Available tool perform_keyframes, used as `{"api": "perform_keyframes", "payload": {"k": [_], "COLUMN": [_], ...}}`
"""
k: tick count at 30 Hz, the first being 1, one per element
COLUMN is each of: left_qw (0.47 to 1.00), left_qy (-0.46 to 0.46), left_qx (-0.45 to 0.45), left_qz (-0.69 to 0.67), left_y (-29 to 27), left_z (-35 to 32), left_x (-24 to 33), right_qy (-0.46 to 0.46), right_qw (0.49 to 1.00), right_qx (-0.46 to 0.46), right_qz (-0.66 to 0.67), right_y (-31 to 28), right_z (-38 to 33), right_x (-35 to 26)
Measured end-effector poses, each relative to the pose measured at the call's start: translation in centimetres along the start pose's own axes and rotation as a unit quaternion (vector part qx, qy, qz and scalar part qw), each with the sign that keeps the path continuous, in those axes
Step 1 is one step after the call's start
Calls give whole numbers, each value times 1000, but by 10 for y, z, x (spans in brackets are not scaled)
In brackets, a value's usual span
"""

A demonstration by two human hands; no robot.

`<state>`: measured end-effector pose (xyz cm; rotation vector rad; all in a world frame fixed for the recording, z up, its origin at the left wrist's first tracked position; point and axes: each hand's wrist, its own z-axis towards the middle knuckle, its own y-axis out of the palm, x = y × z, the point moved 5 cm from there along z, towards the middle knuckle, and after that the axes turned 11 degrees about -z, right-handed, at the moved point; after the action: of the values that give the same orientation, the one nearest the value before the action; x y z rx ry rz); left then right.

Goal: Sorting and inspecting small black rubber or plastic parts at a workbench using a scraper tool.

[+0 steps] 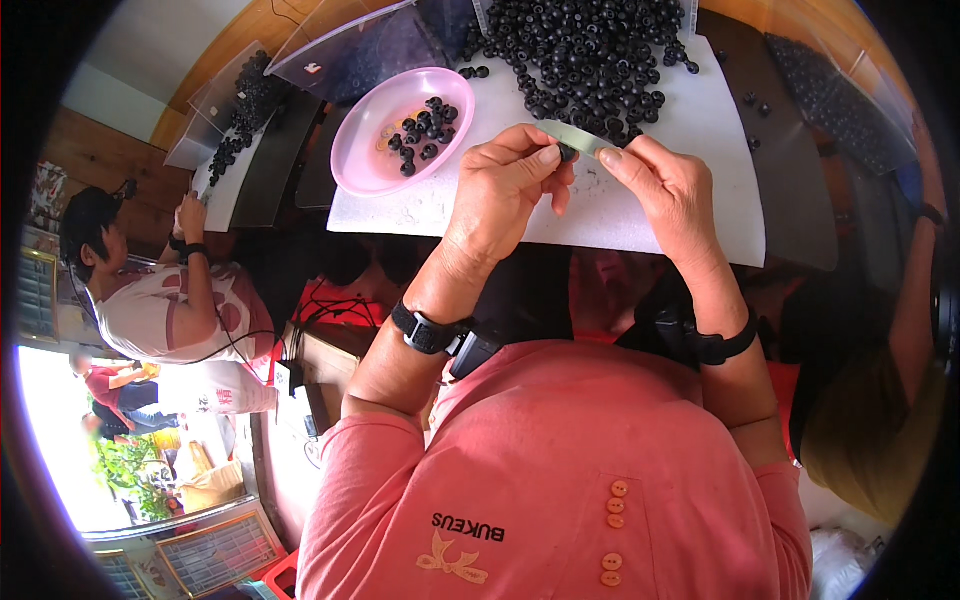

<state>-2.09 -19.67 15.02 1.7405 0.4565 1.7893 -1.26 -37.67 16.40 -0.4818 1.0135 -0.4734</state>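
Note:
Over the near part of the white board (pixel 420 215), both of my hands are closed and close together. My left hand (pixel 503 185) pinches a small round black part (pixel 567 153) between thumb and fingers, most of it hidden. A flat pale green strip (pixel 578 137) spans from my left fingers to my right hand (pixel 668 188), whose thumb and fingers grip its right end. Just beyond my hands lies a large heap of shiny round black parts (pixel 590 60). To the left, a pink bowl (pixel 347 165) holds several similar black parts.
Clear plastic bins (pixel 350 60) stand behind the bowl. A few loose black parts (pixel 757 104) lie on the dark table (pixel 790 190) at right. Another person (pixel 165 300) works at a board on the left; another person's arm (pixel 915 300) shows at far right.

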Motion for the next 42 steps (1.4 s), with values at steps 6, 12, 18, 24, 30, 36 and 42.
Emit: {"api": "perform_keyframes", "payload": {"k": [6,12,18,24,30,36,42], "left_qw": [1000,999,999,1000,999,999,976], "left_qy": [3,14,18,20,26,6,154], "left_qx": [-5,-32,-31,-24,-12,-17,84], "left_qz": [-18,-4,-3,-2,-18,-47,127], "left_y": [1,8,5,3,5,1,-13], "left_z": [-1,-2,-2,-1,-2,-1,-2], "left_x": [-1,3,2,1,-1,-4,49], "right_qy": [-10,-20,-31,-31,-32,-46,77], "right_qw": [1000,1000,999,999,999,999,969], "right_qx": [9,2,0,-6,-10,-11,19], "right_qz": [6,-3,-8,-4,9,4,233], "right_y": [1,0,0,0,0,3,-5], "right_z": [-1,0,0,-1,-1,-1,-3], "right_x": [-1,-1,-2,-3,-2,-4,16]}}
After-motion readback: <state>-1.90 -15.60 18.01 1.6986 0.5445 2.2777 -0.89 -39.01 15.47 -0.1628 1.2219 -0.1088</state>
